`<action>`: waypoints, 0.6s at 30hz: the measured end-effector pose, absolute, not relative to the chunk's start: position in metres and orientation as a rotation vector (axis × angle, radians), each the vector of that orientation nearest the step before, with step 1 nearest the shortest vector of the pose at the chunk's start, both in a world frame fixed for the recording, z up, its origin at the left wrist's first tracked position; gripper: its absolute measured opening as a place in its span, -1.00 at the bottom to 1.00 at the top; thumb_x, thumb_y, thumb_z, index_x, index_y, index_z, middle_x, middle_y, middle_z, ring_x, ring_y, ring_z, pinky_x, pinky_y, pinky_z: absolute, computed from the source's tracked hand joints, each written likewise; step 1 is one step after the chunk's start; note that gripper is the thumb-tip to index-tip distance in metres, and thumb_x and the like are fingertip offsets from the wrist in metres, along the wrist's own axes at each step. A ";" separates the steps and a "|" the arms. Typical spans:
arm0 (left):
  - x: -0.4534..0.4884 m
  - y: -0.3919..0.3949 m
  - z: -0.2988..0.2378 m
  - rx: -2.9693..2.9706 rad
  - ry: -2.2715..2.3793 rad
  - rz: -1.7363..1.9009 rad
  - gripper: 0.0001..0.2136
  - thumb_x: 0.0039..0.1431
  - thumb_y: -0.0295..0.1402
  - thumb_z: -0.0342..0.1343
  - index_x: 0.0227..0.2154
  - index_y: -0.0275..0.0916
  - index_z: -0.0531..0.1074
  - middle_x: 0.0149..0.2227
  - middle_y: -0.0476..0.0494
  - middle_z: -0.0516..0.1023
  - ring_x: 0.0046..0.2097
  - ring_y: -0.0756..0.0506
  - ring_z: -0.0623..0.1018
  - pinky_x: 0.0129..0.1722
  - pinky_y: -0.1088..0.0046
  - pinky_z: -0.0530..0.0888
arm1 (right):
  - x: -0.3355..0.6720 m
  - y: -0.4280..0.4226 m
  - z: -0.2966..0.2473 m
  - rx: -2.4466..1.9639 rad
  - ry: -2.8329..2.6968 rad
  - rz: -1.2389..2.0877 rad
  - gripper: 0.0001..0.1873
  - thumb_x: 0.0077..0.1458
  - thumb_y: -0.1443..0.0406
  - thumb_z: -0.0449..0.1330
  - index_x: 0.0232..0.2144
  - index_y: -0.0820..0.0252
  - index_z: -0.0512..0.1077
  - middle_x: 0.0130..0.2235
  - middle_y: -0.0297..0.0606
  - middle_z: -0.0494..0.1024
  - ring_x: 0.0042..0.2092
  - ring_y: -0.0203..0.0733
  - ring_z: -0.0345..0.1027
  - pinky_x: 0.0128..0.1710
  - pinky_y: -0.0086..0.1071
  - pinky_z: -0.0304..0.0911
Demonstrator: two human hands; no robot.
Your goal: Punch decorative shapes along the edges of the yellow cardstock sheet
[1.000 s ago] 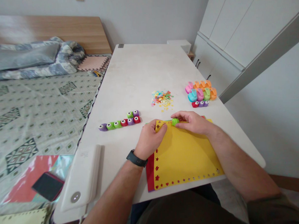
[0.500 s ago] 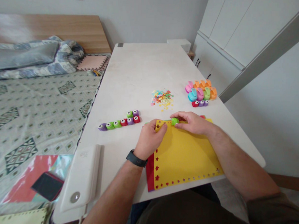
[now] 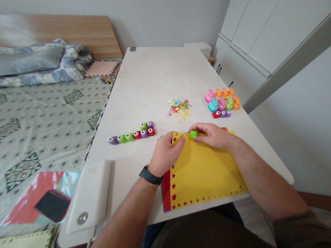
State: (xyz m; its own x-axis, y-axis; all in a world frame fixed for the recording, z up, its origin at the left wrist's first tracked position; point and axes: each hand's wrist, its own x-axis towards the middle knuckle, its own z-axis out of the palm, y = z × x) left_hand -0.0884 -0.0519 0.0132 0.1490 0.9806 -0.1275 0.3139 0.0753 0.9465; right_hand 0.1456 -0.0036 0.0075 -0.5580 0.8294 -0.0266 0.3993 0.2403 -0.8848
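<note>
A yellow sheet of paper [image 3: 207, 166] with small shapes punched along its left, bottom and upper left edges lies over a red sheet [image 3: 166, 196]. My left hand [image 3: 168, 151] grips its top left corner, thumb on top and fingers underneath. In my right hand [image 3: 210, 134] a small green craft punch [image 3: 193, 134] is held between thumb and fingers at the paper's top edge. The punch's underside and the spot it covers are hidden.
Small punches [image 3: 132, 135] stand in a row at the left. Paper confetti [image 3: 179, 109] lies in a pile beyond the paper. Bigger lever punches [image 3: 221, 100] are grouped at the right. A long white device [image 3: 90, 195] sits at the table's left edge, beside the bed.
Almost nothing differs. Both hands keep their places on the paper, and the green punch seems slightly tilted in my right fingers.
</note>
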 end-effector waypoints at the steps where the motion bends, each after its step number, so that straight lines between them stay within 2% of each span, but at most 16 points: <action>1: -0.088 -0.052 0.013 1.439 1.351 0.843 -0.74 0.22 -0.11 0.17 -0.30 -0.22 0.54 -0.33 -0.12 0.65 -0.34 -0.11 0.57 -0.44 0.48 0.40 | 0.145 -0.003 0.008 -1.116 -2.069 1.271 -0.65 0.16 0.21 0.31 0.00 0.11 0.51 -0.06 -0.23 0.62 -0.06 -0.08 0.50 0.03 -0.18 0.38; 18: -0.089 -0.052 0.010 1.506 1.360 0.847 -0.74 0.26 -0.12 0.13 -0.29 -0.21 0.55 -0.34 -0.12 0.65 -0.34 -0.11 0.57 -0.44 0.47 0.39 | 0.143 -0.003 0.004 -1.237 -2.109 1.172 -0.73 0.15 0.21 0.31 -0.09 0.11 0.53 -0.22 -0.29 0.61 -0.24 -0.15 0.45 -0.21 -0.30 0.35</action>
